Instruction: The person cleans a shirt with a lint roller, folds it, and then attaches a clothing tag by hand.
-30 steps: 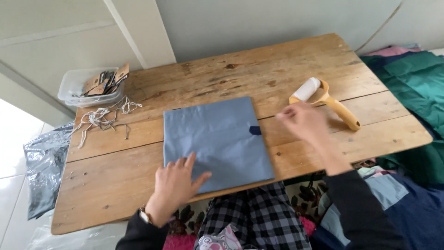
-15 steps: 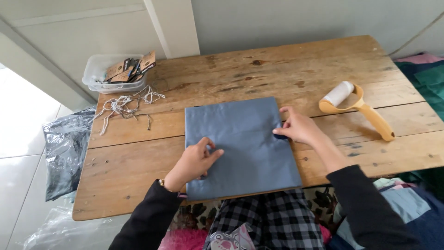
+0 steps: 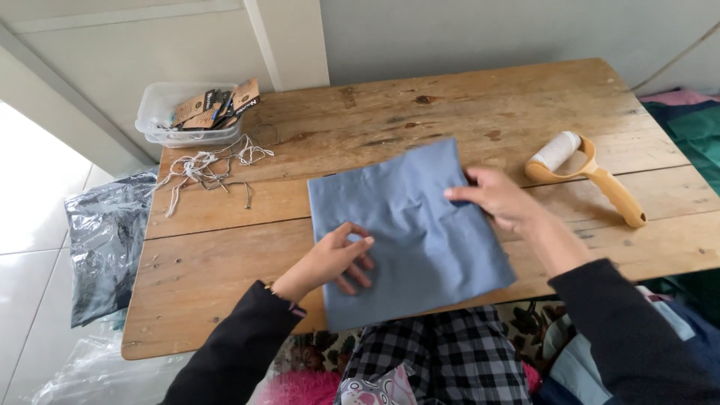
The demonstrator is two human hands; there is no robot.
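Pale wall panels at the back, white tiled floor off to the left, and in the middle a worn wooden tabletop (image 3: 465, 105) with plenty of knots and stains. From my seat at the head cam, here's how it looks.

The folded blue-grey cloth (image 3: 420, 247) lies flat near the front edge of the tabletop, roughly square, its front corner reaching the edge. My left hand (image 3: 337, 259) rests on the cloth's lower left part, fingers loosely curled and pressing down, not gripping anything. My right hand (image 3: 499, 199) sits at the cloth's right edge, fingers laid flat on the fabric; I can't tell whether the thumb is pinching the edge or just lying beside it.

Handling-wise, I'd guess this thing is light, soft and floppy, with zero stiffness. It shows faint creases, so it'll likely slide a bit on the wood and sag if lifted from one spot. Best hold, in my view, is at two corners or along one edge with both hands, keeping the layers together.

Other stuff around: a lint roller (image 3: 585, 172) with a tan handle lies just right of the right hand, apart from the cloth. At the far left corner there's a clear plastic tub (image 3: 161, 124) of cardboard tags, with a tangle of white strings (image 3: 206, 169) beside it. A dark plastic bag (image 3: 105, 247) hangs off the left side.
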